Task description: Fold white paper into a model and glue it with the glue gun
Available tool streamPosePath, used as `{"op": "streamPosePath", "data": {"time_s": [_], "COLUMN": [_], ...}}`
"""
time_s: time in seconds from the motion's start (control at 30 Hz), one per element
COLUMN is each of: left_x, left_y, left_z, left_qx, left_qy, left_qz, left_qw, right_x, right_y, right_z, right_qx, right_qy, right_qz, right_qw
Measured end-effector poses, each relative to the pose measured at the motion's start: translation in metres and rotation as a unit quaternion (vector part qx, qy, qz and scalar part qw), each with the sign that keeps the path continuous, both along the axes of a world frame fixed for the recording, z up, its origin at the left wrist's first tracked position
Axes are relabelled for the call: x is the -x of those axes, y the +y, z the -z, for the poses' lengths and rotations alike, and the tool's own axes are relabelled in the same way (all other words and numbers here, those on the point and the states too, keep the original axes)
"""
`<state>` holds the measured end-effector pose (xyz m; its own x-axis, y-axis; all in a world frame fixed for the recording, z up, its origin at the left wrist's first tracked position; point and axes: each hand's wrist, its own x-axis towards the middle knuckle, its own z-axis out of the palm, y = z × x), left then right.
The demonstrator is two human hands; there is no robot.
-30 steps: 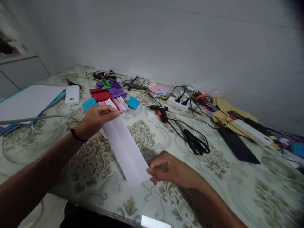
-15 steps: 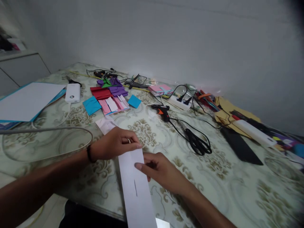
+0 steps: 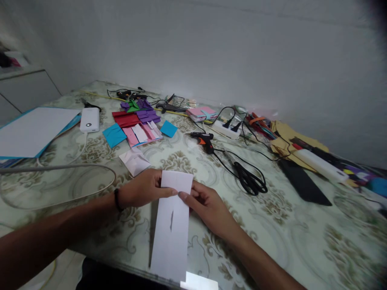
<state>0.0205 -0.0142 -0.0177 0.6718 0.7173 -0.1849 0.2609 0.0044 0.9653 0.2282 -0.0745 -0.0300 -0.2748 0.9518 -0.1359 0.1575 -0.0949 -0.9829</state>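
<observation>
- White paper strip [image 3: 172, 245], long and narrow, lies in the head view between both hands, its near end at the near edge of the patterned desk [image 3: 281, 241].
- Left hand [image 3: 144, 189] pinches the strip near its far end, thumb on top, other fingers mostly hidden behind the paper.
- Right hand [image 3: 208, 205] grips the opposite edge, its thumb tip just beside the left thumb.
- Done, as far as I can judge: the strip's long sides seem folded towards the middle, where a dark slit gapes.
- Also folded: a small white paper piece [image 3: 134, 162] beyond the left hand, pink-and-white paper pieces [image 3: 142, 135], a red paper piece [image 3: 126, 119] and purple paper pieces [image 3: 148, 117].
- Left: the strip looks longer and flatter than those pieces, so its folding is probably unfinished; how much remains cannot be told.
- Against half a second ago, the strip's near end has come into view, the thumbs are closer together, the slit looks wider and the small white piece is uncovered.
</observation>
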Motion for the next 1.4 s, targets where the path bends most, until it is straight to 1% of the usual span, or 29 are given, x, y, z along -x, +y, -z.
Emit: {"op": "streamPosePath", "data": {"time_s": [0.1, 0.2, 0.3, 0.37, 0.47, 0.57, 0.6, 0.67, 0.73, 0.83, 0.93, 1.0, 1.1, 1.2, 1.27, 1.4], "left_x": [0.000, 0.000, 0.002, 0.003, 0.006, 0.008, 0.008, 0.009, 0.008, 0.006, 0.003, 0.001, -0.001, -0.003, -0.003, -0.003], "left_y": [0.000, 0.002, 0.005, 0.007, 0.011, 0.012, 0.011, 0.010, 0.008, 0.005, 0.002, 0.001, 0.001, 0.002, 0.001, -0.002], "left_z": [0.001, 0.000, -0.002, -0.002, -0.001, 0.000, 0.001, 0.001, 0.001, 0.002, 0.004, 0.005, 0.004, 0.003, 0.002, 0.001], "left_qx": [0.021, 0.048, 0.059, 0.045, 0.001, -0.045, -0.050, -0.026, 0.023, 0.083, 0.125, 0.121, 0.102, 0.095, 0.084, 0.058], "left_qy": [-0.057, -0.121, -0.127, -0.114, -0.111, -0.122, -0.129, -0.146, -0.151, -0.137, -0.121, -0.111, -0.117, -0.125, -0.123, -0.101], "left_qz": [-0.008, -0.020, -0.036, -0.036, -0.030, -0.015, -0.010, -0.004, -0.007, 0.009, 0.026, 0.000, -0.067, -0.098, -0.095, -0.030], "left_qw": [0.998, 0.991, 0.990, 0.992, 0.993, 0.991, 0.990, 0.989, 0.988, 0.987, 0.984, 0.986, 0.986, 0.983, 0.984, 0.993], "right_x": [-0.002, -0.005, -0.008, -0.010, -0.014, -0.017, -0.018, -0.018, -0.017, -0.013, -0.009, -0.007, -0.005, -0.004, -0.005, -0.006], "right_y": [0.002, 0.005, 0.007, 0.008, 0.009, 0.010, 0.010, 0.010, 0.010, 0.011, 0.011, 0.011, 0.010, 0.010, 0.010, 0.009], "right_z": [0.001, 0.002, 0.003, 0.005, 0.008, 0.009, 0.010, 0.010, 0.010, 0.008, 0.004, 0.002, 0.000, 0.001, 0.002, 0.003], "right_qx": [-0.010, -0.028, -0.028, -0.013, 0.006, 0.000, -0.004, -0.010, -0.009, 0.003, 0.021, 0.024, 0.023, 0.043, 0.050, 0.030], "right_qy": [0.012, 0.018, 0.039, 0.066, 0.109, 0.108, 0.102, 0.098, 0.103, 0.112, 0.125, 0.128, 0.129, 0.111, 0.091, 0.073], "right_qz": [0.004, 0.023, 0.049, 0.064, 0.062, 0.056, 0.059, 0.070, 0.077, 0.079, 0.087, 0.104, 0.127, 0.104, 0.081, 0.067], "right_qw": [1.000, 0.999, 0.998, 0.996, 0.992, 0.993, 0.993, 0.993, 0.992, 0.991, 0.988, 0.986, 0.983, 0.987, 0.991, 0.995]}}
